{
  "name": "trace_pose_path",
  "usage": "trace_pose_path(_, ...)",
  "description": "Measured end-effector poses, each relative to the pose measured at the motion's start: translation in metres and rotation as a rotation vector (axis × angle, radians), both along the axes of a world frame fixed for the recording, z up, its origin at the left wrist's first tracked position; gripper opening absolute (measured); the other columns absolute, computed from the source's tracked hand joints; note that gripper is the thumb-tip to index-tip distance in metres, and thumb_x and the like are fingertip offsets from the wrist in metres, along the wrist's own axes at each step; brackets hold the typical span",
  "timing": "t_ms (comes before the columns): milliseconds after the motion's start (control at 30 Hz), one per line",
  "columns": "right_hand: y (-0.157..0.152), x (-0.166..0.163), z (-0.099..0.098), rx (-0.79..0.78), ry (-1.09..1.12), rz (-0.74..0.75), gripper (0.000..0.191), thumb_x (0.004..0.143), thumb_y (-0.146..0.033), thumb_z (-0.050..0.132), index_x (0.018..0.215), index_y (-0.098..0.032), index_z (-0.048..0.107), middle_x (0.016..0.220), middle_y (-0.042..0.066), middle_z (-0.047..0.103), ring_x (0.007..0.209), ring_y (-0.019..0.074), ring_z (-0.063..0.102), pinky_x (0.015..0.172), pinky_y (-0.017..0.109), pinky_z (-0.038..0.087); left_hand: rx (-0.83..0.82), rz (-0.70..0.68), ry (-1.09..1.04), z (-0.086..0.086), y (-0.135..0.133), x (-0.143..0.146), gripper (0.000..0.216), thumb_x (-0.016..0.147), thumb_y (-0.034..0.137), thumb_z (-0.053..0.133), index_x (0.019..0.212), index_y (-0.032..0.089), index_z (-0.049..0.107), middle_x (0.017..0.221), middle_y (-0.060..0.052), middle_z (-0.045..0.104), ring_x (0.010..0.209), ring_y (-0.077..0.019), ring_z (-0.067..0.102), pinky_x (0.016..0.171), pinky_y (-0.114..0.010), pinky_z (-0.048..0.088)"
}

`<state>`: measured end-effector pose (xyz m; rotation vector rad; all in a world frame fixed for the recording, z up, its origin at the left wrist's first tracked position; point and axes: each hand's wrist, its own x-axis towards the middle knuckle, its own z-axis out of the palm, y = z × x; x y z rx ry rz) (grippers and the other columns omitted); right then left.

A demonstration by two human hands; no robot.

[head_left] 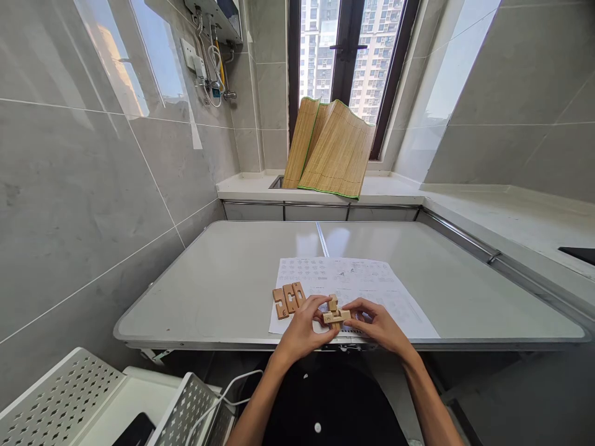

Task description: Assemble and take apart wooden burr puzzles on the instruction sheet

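Observation:
Between my hands is a partly interlocked wooden burr puzzle (336, 317) of pale notched blocks, with one block standing upright on top. The thumb and fingers of my left hand (304, 327) close on its left side. From the right, my right hand (379, 326) pinches the end of a block, its fingertips partly hidden behind the wood. Beside my left hand lie several darker brown notched wooden pieces (281, 303) in a slanted row. Under everything is a printed paper sheet (362, 282) with rows of small diagrams.
The light folding table (209, 291) has a metal rim and a centre seam. At the lower left stands a white perforated basket (69, 393) with a black phone (134, 430) and a white cable (232, 390) near it. Bamboo mats (341, 148) lean by the window.

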<state>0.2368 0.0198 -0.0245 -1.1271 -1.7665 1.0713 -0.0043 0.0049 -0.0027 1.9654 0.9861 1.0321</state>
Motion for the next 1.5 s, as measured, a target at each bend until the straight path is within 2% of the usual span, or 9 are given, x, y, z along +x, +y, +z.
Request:
trace_pose_path(100,0.0000,0.0000,-0.0009,0.002,0.013,0.004,0.038,0.086,-0.055,0.081,0.106,-0.022,0.076,0.092,0.003,0.069,0.081,0.0199,0.055,0.074,0.032,0.044,0.015,-0.008,0.016,0.0004,-0.0008,-0.0007,0.061,0.083,0.021,0.081,0.140,0.030,0.060,0.134,-0.006,0.062,0.097,-0.0190,0.067,0.092,-0.036,0.059)
trace_pose_path(333,0.0003,0.0003,-0.0028,0.009,0.029,-0.017,0.035,0.086,-0.053,0.082,0.102,-0.023,0.076,0.082,0.000,0.062,0.077,0.0188,0.052,0.071,0.031,0.041,-0.007,-0.052,0.009,0.0020,-0.0011,-0.0017,0.067,0.081,0.019,0.081,0.143,0.030,0.058,0.130,-0.005,0.063,0.088,-0.0157,0.066,0.090,-0.034,0.058)
trace_pose_path(633,-0.0006,-0.0005,-0.0023,0.007,0.024,-0.032,0.037,0.086,-0.055,0.081,0.103,-0.022,0.076,0.080,0.000,0.060,0.077,0.0188,0.051,0.071,0.032,0.041,-0.054,-0.106,-0.014,0.0051,-0.0026,-0.0032,0.073,0.076,0.015,0.085,0.142,0.030,0.059,0.138,-0.007,0.060,0.093,-0.0171,0.067,0.091,-0.036,0.059)
trace_pose_path(1233,-0.0018,-0.0016,0.0028,0.029,-0.013,-0.025,0.044,0.084,-0.061,0.079,0.101,-0.021,0.077,0.075,0.000,0.056,0.073,0.0178,0.047,0.067,0.031,0.039,-0.037,-0.098,-0.005,0.0066,-0.0015,-0.0036,0.065,0.074,0.017,0.085,0.134,0.028,0.063,0.132,-0.007,0.063,0.088,-0.0168,0.064,0.087,-0.036,0.058)
trace_pose_path(1500,-0.0005,-0.0011,0.0016,0.019,-0.045,-0.017,0.047,0.084,-0.064,0.078,0.102,-0.021,0.076,0.072,-0.002,0.052,0.070,0.0175,0.045,0.067,0.031,0.037,-0.025,-0.103,-0.004,0.0095,-0.0026,-0.0037,0.066,0.074,0.015,0.085,0.135,0.028,0.063,0.135,-0.008,0.064,0.098,-0.0200,0.066,0.091,-0.036,0.058)
